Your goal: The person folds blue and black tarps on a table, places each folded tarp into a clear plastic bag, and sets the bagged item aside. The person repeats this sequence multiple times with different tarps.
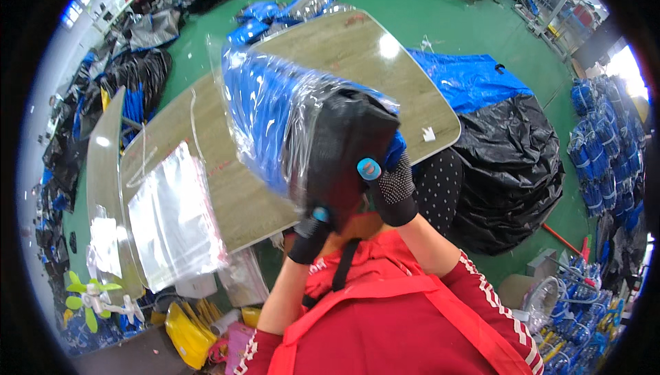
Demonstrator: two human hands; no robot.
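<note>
A folded blue and black plastic sheet (347, 131) hangs tilted between my hands, above the table's near side. Its blue part sits inside a clear plastic bag (258, 117), while the black end sticks out toward me. My left hand (311, 236), in a black glove with a blue fingertip, grips the near lower corner. On the right edge, my right hand (394, 189) is closed round the bundle, its blue-tipped thumb on top; the glove is black with pale dots. Some fingers are hidden behind the sheet. A stack of flat clear bags (172, 220) lies at the table's left end.
The wood-patterned table (412, 100) has a white scrap (429, 134) on it. Black and blue sheeting (509, 162) is heaped on the green floor at right, near tied blue bundles (605, 141). Wrapped packs (275, 17) lie beyond the table. A small green-bladed fan (93, 298) stands lower left.
</note>
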